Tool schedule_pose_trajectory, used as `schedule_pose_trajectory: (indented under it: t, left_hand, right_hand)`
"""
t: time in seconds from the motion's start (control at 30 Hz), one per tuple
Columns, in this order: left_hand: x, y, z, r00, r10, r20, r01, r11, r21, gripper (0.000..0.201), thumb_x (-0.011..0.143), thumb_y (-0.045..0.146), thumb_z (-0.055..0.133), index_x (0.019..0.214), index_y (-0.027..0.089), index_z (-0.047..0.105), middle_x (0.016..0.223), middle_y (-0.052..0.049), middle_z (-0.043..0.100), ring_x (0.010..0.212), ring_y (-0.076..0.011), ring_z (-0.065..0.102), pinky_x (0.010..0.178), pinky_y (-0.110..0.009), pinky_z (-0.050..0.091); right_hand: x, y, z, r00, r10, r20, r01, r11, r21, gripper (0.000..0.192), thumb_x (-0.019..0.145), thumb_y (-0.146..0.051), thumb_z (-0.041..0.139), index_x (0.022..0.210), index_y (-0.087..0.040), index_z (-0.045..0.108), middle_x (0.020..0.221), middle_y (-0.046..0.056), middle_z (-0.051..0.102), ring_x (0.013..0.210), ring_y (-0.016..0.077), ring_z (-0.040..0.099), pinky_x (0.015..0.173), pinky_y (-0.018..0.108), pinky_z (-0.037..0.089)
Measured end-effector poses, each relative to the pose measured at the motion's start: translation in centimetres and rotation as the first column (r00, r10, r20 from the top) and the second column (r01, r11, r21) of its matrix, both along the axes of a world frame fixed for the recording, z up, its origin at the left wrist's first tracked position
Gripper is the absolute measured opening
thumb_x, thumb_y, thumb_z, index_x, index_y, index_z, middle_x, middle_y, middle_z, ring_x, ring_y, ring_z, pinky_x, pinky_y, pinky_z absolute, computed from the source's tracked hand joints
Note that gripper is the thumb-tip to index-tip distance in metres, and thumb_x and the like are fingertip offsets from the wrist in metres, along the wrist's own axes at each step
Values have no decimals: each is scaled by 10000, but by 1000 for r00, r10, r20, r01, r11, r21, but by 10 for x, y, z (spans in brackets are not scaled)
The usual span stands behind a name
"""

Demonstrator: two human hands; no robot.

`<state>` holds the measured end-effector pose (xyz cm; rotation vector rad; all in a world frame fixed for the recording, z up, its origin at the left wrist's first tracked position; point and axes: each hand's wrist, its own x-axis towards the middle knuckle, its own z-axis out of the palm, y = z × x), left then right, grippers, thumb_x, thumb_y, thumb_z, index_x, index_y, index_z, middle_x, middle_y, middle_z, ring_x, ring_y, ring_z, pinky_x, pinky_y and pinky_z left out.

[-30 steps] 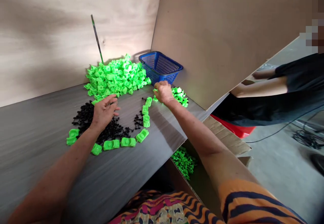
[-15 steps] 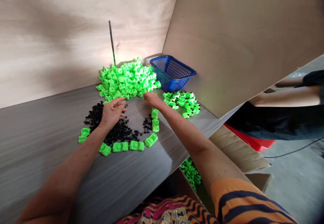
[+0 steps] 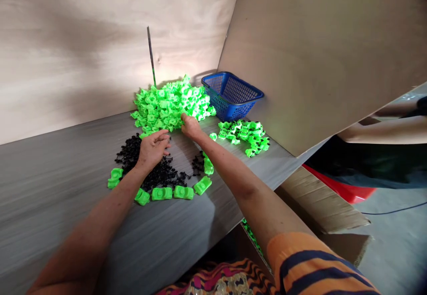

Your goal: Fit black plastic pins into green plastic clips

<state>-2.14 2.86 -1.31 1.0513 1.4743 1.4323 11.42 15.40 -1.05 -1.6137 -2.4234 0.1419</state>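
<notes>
My left hand (image 3: pixel 153 149) hovers over the heap of small black wheel axles (image 3: pixel 158 170), its fingers bent and apart, with nothing visible in them. At the front edge of a big pile of bright green toy car bodies (image 3: pixel 167 104), my right hand (image 3: pixel 191 127) has its fingers curled together; whatever lies between them is hidden. Single green car bodies (image 3: pixel 183 192) form a curved line around the axles, and my right forearm covers part of it. One more green car body (image 3: pixel 213 136) shows just beyond my right wrist.
A blue plastic basket (image 3: pixel 230 97) stands behind, against the board wall (image 3: pixel 300 55). Green cars with black wheels (image 3: pixel 245 133) lie in front of it. A cardboard box (image 3: pixel 327 206) stands below the table edge at right. Another person's arm (image 3: pixel 376 130) shows beyond the board.
My right hand has moved left to the front of the green pile. A green car body now shows near where it was. My left hand stays over the axles. The view has shifted slightly.
</notes>
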Motion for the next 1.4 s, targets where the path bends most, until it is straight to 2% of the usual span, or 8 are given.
schedule_pose_trajectory:
  t: [0.13,0.27,0.47,0.63,0.8,0.93,1.2,1.4]
  left_hand:
    - [2,0,4,997,43,67,-39,998,-48,453,824,70,654,1276,95,644,944,-62,708,603,-103,686,467,-194,571]
    - [4,-3,4,990,29,139,-16,995,-99,614,873,105,669,1459,120,487,920,-37,698,577,-103,686,475,-212,585]
    - [5,-6,0,975,-31,220,51,995,-85,551,862,201,743,1369,88,561,872,-37,691,546,-107,673,445,-216,567]
    - [4,-4,-1,972,-50,229,55,998,-14,510,790,159,725,1288,80,642,776,-2,675,498,-104,643,370,-184,497]
    - [3,-4,0,971,-80,225,79,997,11,621,671,139,714,1288,95,663,672,41,656,438,-88,564,359,-206,515]
    - [0,-4,1,964,-64,258,63,998,13,634,659,158,726,1285,89,652,664,22,680,503,-132,643,386,-220,546]
    - [7,-10,1,966,-130,223,138,990,-21,635,665,134,800,1279,107,641,746,-7,724,542,-165,711,437,-225,573]
    - [14,-12,-1,970,-124,207,128,992,-8,588,655,156,826,1215,121,650,748,4,725,546,-170,716,437,-220,569]
  right_hand:
    - [8,-21,-4,996,56,-63,-57,998,-14,379,845,-93,524,1209,-148,615,1014,129,744,921,248,662,767,289,463]
    - [12,-52,-18,942,121,-313,-135,991,-22,328,793,-104,556,1106,-179,619,763,10,670,715,184,593,674,256,398]
    - [13,-81,-23,728,245,-640,-298,954,27,217,780,-136,561,983,-209,569,650,-79,500,603,118,463,628,222,347]
    - [15,-85,-20,672,356,-650,-399,913,88,135,790,-156,589,904,-212,542,701,-64,498,641,112,446,637,222,344]
    - [21,-84,-19,619,368,-694,-482,875,35,204,820,-186,599,1016,-221,558,648,-91,458,609,107,432,615,218,324]
    - [29,-80,-9,551,329,-767,-499,867,14,74,812,-216,620,850,-211,556,631,-78,479,593,96,431,590,219,329]
    - [32,-72,-2,336,1,-942,-458,874,-162,472,687,-583,820,664,-212,528,526,-64,525,468,90,464,467,225,366]
    - [21,-78,-8,243,-78,-967,-361,918,-165,528,653,-643,822,611,-210,523,529,-63,475,484,73,387,452,229,326]
